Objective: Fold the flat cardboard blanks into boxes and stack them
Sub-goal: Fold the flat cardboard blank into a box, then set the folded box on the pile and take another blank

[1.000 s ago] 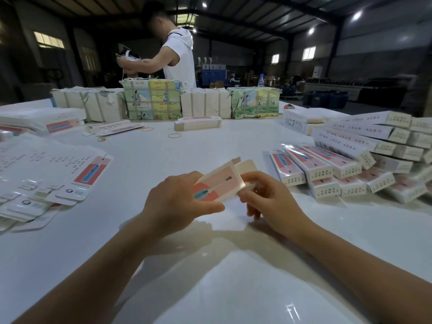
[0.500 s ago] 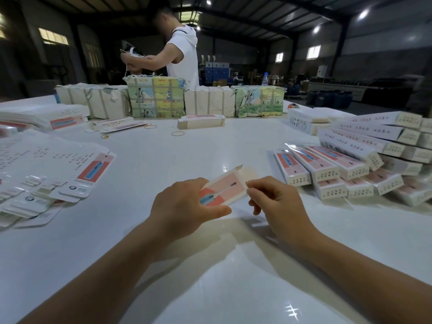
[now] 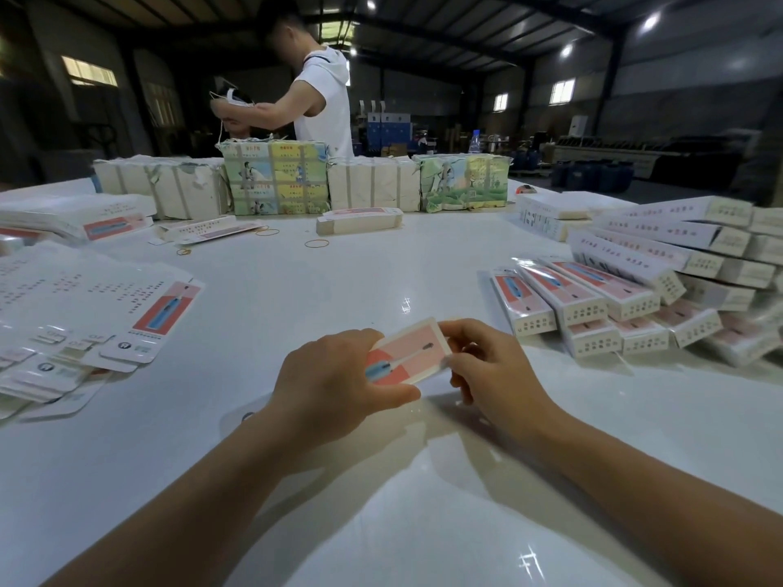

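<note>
The left hand [image 3: 334, 374] gripped the near end of a pink-faced box [image 3: 409, 353], thumb curled along its lower edge and fingers wrapped over the top. The right hand [image 3: 491, 374] pinched the far end of the same box, fingers curled around the end where the closing flap would sit; the flap itself was hidden behind those fingers, so its seating could not be confirmed. The box was held just above the white table [image 3: 381, 281], roughly between the two supply areas. To the left lay the fanned flat blanks [image 3: 106, 315], overlapping one another. To the right stood the stack of finished boxes [image 3: 627, 290], laid in angled rows with further white boxes piled behind. Rubber bands [image 3: 317, 243] lay loose farther back, near wrapped bundles [image 3: 277, 180] along the far edge, where a second person [image 3: 322, 99] worked. Judged from this position, the step in hand was closure of the end flap. Probable faults: excess squeeze from the left hand could crease the thin card wall; a flap tucked off-line could buckle or spring open; and the finished stack, already leaning in uneven tiers, could slide if the next box were set down on its sloping edge rather than on a level row.
</note>
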A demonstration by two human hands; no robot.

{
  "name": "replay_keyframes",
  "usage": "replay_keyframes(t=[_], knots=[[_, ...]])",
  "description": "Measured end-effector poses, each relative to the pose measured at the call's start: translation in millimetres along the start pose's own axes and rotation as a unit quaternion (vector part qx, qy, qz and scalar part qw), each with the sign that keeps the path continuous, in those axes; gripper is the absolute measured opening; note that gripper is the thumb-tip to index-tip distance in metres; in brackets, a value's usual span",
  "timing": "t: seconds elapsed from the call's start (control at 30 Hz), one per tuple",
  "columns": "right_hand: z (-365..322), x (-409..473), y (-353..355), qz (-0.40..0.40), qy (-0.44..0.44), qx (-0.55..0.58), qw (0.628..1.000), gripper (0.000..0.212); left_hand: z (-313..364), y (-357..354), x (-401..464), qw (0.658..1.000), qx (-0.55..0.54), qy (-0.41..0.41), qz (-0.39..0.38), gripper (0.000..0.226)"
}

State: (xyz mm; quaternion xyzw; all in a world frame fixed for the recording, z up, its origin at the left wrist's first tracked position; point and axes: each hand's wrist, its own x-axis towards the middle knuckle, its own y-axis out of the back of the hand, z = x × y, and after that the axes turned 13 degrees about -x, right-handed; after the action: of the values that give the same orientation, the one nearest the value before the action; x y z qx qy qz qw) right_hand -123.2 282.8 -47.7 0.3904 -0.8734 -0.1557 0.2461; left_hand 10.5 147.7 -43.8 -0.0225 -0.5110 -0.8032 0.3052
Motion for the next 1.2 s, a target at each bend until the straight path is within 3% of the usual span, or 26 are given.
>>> replay_keyframes(t=[0.23,0.33,0.37,0.43,0.47,0.53,0.6,0.67,0.73,0.8,0.9,0.97,1.03,1.1,1.2], knots=[[-3,1,-1,0.000,0.017,-0.010,1.000,0.043,4,-1,1,1.000,0.009,0.006,0.022,0.060],[-2,2,4,0.078,0.005,-0.050,0.996,0.034,5,2,2,1.000,0.000,0.011,0.027,0.067],[-1,3,5,0.106,-0.020,-0.059,0.992,0.050,6,3,2,0.999,-0.008,0.014,0.030,0.068],[0,7,6,0.102,-0.112,0.034,0.988,0.084,8,4,3,0.999,-0.023,0.017,0.034,0.063],[-1,9,6,0.065,-0.149,0.142,0.976,0.089,9,3,3,0.999,-0.028,0.018,0.029,0.062],[-4,11,5,-0.038,-0.171,0.355,0.918,0.075,12,0,4,0.999,-0.035,0.021,0.009,0.069],[-5,11,7,-0.060,-0.158,0.407,0.898,0.054,13,-2,4,0.999,-0.046,0.024,-0.009,0.076],[-5,8,6,-0.023,-0.114,0.346,0.931,0.034,14,-3,4,0.998,-0.056,0.025,-0.013,0.079],[-6,2,3,0.043,-0.004,0.104,0.994,0.024,16,-4,3,0.999,-0.047,0.022,0.002,0.077],[-3,-3,-3,0.088,0.095,-0.170,0.977,0.030,18,-5,3,0.999,-0.020,0.015,0.022,0.067],[-2,-5,-8,0.076,0.115,-0.269,0.953,0.038,17,-4,1,0.999,0.004,0.018,0.031,0.059],[-6,-4,-5,0.049,0.042,-0.103,0.993,0.031,16,-3,-1,0.999,0.026,0.025,0.038,0.060],[-12,0,-1,0.010,-0.043,0.122,0.992,0.028,16,-3,0,0.997,0.049,0.023,0.054,0.061],[-12,5,3,0.004,-0.084,0.223,0.971,0.021,17,-4,1,0.995,0.071,0.015,0.062,0.061],[-12,7,5,0.010,-0.098,0.274,0.957,0.025,17,-6,0,0.994,0.079,0.003,0.069,0.061]])
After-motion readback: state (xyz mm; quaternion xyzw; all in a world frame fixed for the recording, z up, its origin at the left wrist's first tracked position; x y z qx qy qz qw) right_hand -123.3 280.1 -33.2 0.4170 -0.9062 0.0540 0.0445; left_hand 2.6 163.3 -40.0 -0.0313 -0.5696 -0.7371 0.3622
